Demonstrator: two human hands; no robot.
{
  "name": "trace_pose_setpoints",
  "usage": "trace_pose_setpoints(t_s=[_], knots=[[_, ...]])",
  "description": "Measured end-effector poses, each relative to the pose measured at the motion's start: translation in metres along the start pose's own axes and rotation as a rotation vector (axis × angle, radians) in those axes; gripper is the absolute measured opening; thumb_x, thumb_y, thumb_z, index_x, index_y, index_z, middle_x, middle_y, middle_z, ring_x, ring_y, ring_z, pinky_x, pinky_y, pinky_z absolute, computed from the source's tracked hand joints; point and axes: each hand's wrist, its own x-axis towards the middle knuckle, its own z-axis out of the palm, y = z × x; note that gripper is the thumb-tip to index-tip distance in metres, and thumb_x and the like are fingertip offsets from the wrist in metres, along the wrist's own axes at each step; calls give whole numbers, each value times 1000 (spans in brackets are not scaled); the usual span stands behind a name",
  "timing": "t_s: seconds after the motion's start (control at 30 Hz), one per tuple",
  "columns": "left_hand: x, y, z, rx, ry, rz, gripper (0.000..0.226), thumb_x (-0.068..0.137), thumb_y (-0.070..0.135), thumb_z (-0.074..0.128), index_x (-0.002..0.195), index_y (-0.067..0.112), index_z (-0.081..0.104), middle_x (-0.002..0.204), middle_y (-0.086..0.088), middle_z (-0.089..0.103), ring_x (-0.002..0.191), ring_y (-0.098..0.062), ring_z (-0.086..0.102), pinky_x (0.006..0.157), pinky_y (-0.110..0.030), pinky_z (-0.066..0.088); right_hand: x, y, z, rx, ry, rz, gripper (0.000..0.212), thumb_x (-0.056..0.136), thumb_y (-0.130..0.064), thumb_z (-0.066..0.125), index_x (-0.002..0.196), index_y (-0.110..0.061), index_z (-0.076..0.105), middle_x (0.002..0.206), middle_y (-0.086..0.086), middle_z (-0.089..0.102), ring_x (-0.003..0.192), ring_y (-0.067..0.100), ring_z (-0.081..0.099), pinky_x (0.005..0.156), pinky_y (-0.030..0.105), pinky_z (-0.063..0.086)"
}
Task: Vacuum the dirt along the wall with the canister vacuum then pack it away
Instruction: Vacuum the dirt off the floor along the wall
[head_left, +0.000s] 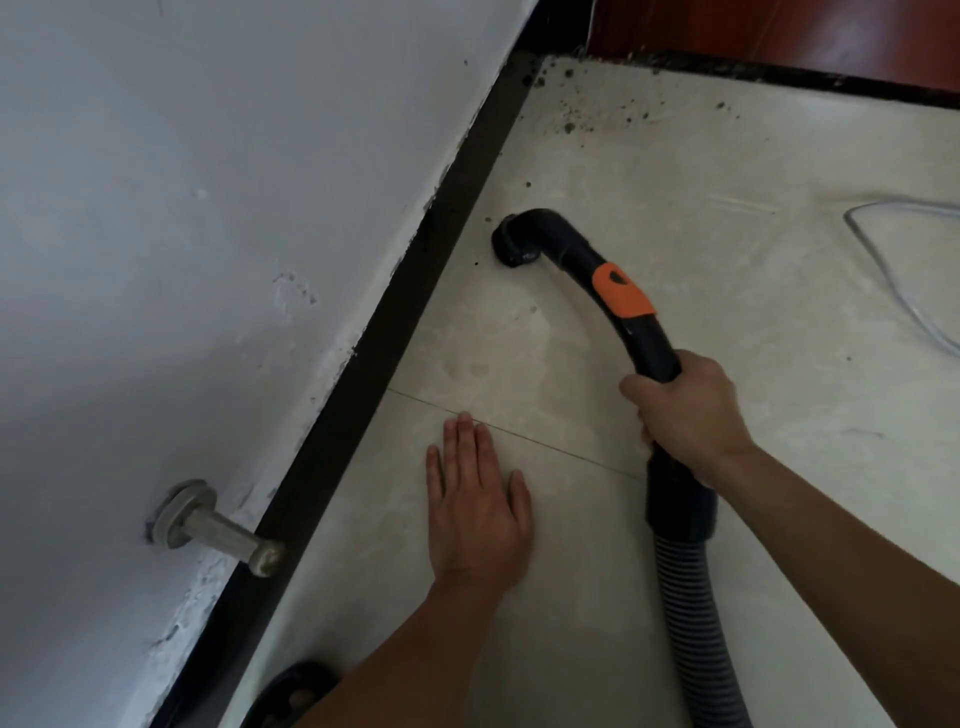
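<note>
Rigid vacuum handle in right hand, grip wrapped round; hose likely floppy, light; left hand flat on floor.

The bare left hand is lying palm down, fingers straight and close together, thumb spread a little to the right, and it is resting flat on the pale tiled floor. The bare left forearm is reaching in from the lower edge. The bare right hand is curling its fingers round the black curved plastic vacuum handle, with the back of the hand facing the camera. The right forearm is stretching in from the right edge, wrist straight.
</note>
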Motion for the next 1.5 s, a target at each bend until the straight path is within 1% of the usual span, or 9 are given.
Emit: trace_pose_setpoints(t_s=[0.07, 0.17, 0.3, 0.5, 0.67, 0.83, 1.07, 1.3, 1.5], knots=[[0, 0, 0, -8, 4, 3, 65, 96, 41, 23, 146, 0, 35, 155, -16, 30, 147, -25, 19, 116, -44, 14, -5, -5, 12, -85, -59, -38, 30, 68, -37, 67, 90, -17, 63, 72, 12, 67, 59, 31, 66, 57, 41, 58], [-1, 0, -1, -6, 4, 4, 65, 97, 40, 23, 145, 0, 37, 154, -16, 32, 146, -26, 22, 116, -45, 15, -4, -2, 16, -110, -115, -63, 19, 73, -31, 70, 87, -20, 62, 68, 10, 66, 57, 30, 66, 57, 38, 56], [0, 0, 1, 9, -5, -1, 64, 96, 40, 25, 145, 0, 37, 154, -16, 31, 146, -26, 21, 115, -44, 16, 45, 3, -12, 91, 61, 66, 13, 78, -21, 72, 82, -11, 64, 60, 11, 61, 44, 24, 54, 53, 37, 51], [0, 0, 1, 13, -12, 4, 64, 96, 39, 26, 144, -1, 38, 154, -17, 31, 146, -27, 22, 114, -45, 17, 106, -31, -11, 163, 112, 113, 39, 70, -27, 71, 101, -3, 66, 66, 12, 63, 48, 26, 57, 55, 38, 54], [0, 1, -1, -3, -15, 5, 64, 96, 39, 27, 145, 0, 37, 155, -16, 30, 147, -26, 21, 115, -44, 15, 62, -39, 16, 23, -19, 22, 23, 77, -26, 70, 92, -8, 64, 68, 13, 66, 49, 27, 61, 56, 42, 57], [0, 0, -3, -1, -17, 1, 64, 95, 39, 27, 144, 1, 38, 154, -16, 33, 146, -26, 24, 115, -44, 15, -2, -4, 4, -44, -153, -34, 11, 79, -18, 69, 83, -12, 61, 61, 11, 64, 41, 21, 58, 44, 29, 47], [0, 1, -4, 19, -7, -8, 66, 93, 39, 25, 145, 0, 37, 154, -16, 32, 146, -26, 24, 117, -42, 13, -35, 54, -66, 14, 46, 110, 11, 80, -13, 71, 78, -9, 62, 53, 9, 59, 43, 25, 53, 52, 37, 50], [10, -5, -31, 169, -211, 91, 75, 91, 45, 4, 151, 3, 23, 158, -16, 22, 147, -28, 19, 117, -42, 20, -96, 80, -84, -146, -28, 86, 12, 78, -18, 72, 77, -15, 60, 57, 8, 63, 47, 24, 59, 48, 30, 46], [68, 24, -63, 249, -417, 64, 47, 98, 34, 38, 133, 4, 42, 136, -16, 39, 125, -29, 40, 97, -37, 38, -56, 90, -131, 245, 149, 301, 23, 82, -19, 75, 88, 0, 64, 54, 11, 59, 45, 25, 53, 53, 37, 51]])
